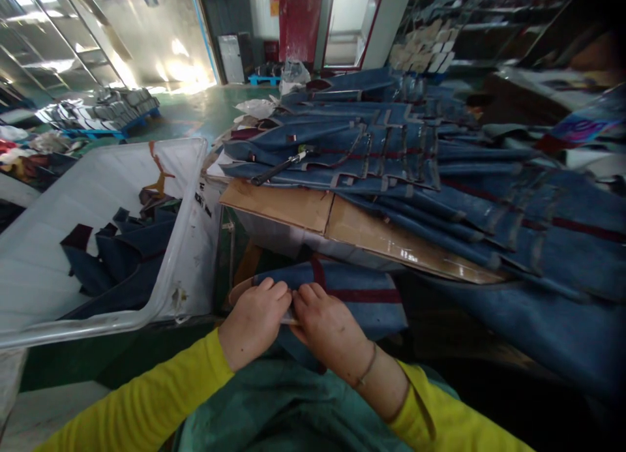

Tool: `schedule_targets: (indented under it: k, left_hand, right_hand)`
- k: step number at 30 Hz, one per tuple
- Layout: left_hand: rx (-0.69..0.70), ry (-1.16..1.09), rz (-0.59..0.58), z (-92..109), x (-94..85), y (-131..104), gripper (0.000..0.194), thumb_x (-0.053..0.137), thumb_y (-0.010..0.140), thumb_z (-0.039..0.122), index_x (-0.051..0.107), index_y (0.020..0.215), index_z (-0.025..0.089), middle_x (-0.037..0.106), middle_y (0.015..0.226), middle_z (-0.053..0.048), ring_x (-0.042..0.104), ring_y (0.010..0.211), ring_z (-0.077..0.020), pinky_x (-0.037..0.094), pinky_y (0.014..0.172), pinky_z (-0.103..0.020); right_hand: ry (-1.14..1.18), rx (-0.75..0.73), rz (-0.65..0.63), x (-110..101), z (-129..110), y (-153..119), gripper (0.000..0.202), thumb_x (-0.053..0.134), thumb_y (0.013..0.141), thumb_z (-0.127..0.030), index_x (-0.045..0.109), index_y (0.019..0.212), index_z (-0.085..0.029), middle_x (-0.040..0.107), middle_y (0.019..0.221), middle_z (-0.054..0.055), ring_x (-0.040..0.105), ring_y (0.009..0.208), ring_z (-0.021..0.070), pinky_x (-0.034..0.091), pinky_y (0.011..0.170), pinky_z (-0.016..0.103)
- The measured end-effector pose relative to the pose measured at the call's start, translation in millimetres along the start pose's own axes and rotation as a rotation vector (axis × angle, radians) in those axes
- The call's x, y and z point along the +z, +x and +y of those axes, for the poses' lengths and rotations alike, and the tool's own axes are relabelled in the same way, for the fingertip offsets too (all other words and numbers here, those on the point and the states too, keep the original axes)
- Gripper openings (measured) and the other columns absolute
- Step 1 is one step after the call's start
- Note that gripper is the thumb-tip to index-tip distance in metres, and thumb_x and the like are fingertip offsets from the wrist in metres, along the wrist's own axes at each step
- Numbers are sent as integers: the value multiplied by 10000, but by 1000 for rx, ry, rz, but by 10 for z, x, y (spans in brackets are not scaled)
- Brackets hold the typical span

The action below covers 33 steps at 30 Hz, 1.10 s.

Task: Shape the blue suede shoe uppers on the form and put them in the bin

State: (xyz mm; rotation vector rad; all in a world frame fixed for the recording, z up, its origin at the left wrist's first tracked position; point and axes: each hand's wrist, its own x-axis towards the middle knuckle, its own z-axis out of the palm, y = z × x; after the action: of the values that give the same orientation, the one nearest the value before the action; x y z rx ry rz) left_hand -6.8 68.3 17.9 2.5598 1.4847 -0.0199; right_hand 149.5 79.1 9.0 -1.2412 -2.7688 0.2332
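Just above my lap, a blue sewn fabric piece with dark red bands lies across my hands. My left hand is closed on its left part, fingers bent over the edge. Close beside it, my right hand is closed on the same piece, the fingertips of both hands nearly touching. What lies under the fingers is hidden. A pale tan strip shows at the piece's left end, next to my left hand.
On my left stands a white plastic bin with blue pieces inside. Ahead, stacked blue pieces cover a cardboard-topped table; a dark-handled tool lies on them. Bundles on a blue pallet stand farther left.
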Motion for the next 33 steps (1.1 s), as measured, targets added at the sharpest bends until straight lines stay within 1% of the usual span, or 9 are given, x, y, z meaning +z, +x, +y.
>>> schedule_targets:
  k: [5, 8, 12, 15, 19, 24, 27, 29, 33]
  left_hand:
    - [-2, -56, 134, -13, 145, -200, 404, 489, 812, 99, 500, 1214, 139, 572, 1079, -72, 494, 1004, -238, 454, 878, -382]
    - [-47, -84, 257, -61, 227, -376, 394, 448, 883, 178, 467, 1277, 172, 557, 1171, -73, 471, 1105, -239, 403, 969, -403]
    - [-116, -82, 320, -188, 232, -594, 347, 405, 927, 274, 506, 1242, 170, 560, 1180, -90, 487, 1104, -245, 413, 956, -419]
    - [-123, -106, 354, -214, 213, -673, 343, 410, 926, 284, 510, 1232, 168, 536, 1225, -93, 486, 1116, -236, 410, 968, -406]
    - [-95, -124, 383, 8, 237, -566, 351, 422, 918, 282, 499, 1247, 189, 536, 1236, -83, 472, 1149, -237, 392, 987, -415]
    - [38, -154, 384, 507, 336, -160, 453, 498, 878, 359, 453, 1293, 184, 533, 1262, -93, 476, 1156, -251, 385, 992, -427]
    - [18, -162, 454, 697, 403, 36, 625, 578, 811, 440, 402, 1331, 141, 514, 1281, -135, 475, 1164, -289, 410, 960, -451]
    - [-12, -183, 531, 701, 405, 66, 649, 577, 806, 454, 395, 1331, 118, 517, 1268, -155, 484, 1158, -298, 428, 941, -446]
    - [-24, -296, 653, 414, 174, -127, 355, 419, 911, 414, 579, 1089, 151, 635, 1026, -97, 602, 960, -233, 488, 848, -364]
  right_hand:
    - [17, 51, 64, 68, -85, -129, 365, 525, 811, -138, 565, 1172, -103, 609, 1029, 111, 550, 958, 231, 538, 750, 329]
    - [93, 70, 134, 92, -33, -311, 433, 528, 792, -103, 544, 1224, -115, 574, 1201, 104, 510, 1106, 224, 481, 923, 326]
    - [151, 150, 262, 25, 334, -705, 392, 492, 827, -152, 563, 1212, -150, 569, 1219, 90, 508, 1126, 207, 422, 994, 341]
    - [174, 345, 422, 16, 759, -1073, 356, 466, 856, -281, 594, 1171, -176, 577, 1189, 98, 520, 1101, 235, 405, 988, 391]
    - [471, 628, 468, 148, 1124, -1334, 363, 522, 784, -467, 663, 961, -183, 642, 972, 87, 606, 899, 230, 464, 844, 354]
    - [788, 768, 548, 88, 1076, -1144, 370, 613, 636, -494, 633, 795, -161, 627, 759, 48, 585, 756, 214, 455, 703, 331]
    - [806, 736, 568, -249, 862, -938, 349, 592, 666, -502, 607, 728, -159, 572, 649, 8, 538, 634, 161, 438, 617, 290]
    - [803, 653, 606, -561, 620, -806, 329, 584, 708, -501, 597, 729, -174, 556, 674, -10, 523, 647, 134, 434, 630, 261]
    - [839, 113, 650, -1123, 114, -710, 213, 520, 832, -341, 638, 922, -188, 590, 941, 25, 557, 884, 130, 431, 818, 255]
